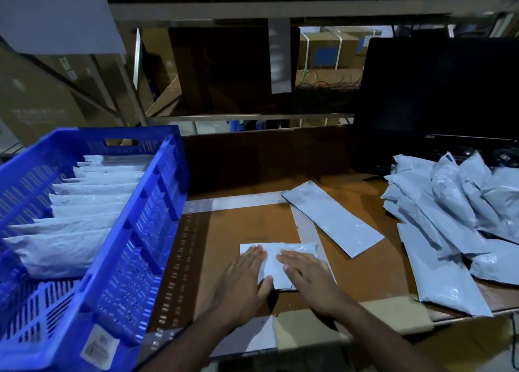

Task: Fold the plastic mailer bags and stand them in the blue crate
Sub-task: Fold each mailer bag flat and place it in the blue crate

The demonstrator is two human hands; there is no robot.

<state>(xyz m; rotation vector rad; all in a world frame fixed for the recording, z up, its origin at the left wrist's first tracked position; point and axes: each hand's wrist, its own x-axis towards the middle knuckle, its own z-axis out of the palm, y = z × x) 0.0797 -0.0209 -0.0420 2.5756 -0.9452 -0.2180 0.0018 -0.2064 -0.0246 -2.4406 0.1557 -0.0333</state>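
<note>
Both forearms reach in from the near edge of the worktop (pixel 247 225), and the two hands lie flat, side by side, on one folded mailer bag (pixel 273 262) that sits a little in from that edge, near its middle. Left hand (pixel 243 284) covers the bag's left half, fingers straight and close together, fingertips near the bag's far edge, thumb stretched across the near right part of the bag. Right hand (pixel 304 277) presses the bag's right half, fingers straight and slightly spread, pointing toward the far left. Neither grip is curled round anything; each is apart and flat, palm down on the plastic.

Just beyond the folded bag, toward the far right, a flat unfolded mailer (pixel 332 218) lies at a slant on the worktop, apart from both hands. Along the right edge a loose pile of mailer bags (pixel 449 217) overlaps in several layers, one reaching almost to the near edge.

At the left edge stands the blue crate (pixel 146 231), with a row of folded bags (pixel 84 208) standing upright in it, one behind another, from its far wall toward the middle. A dark monitor (pixel 438 96) stands at the far right corner, behind the pile.
</note>
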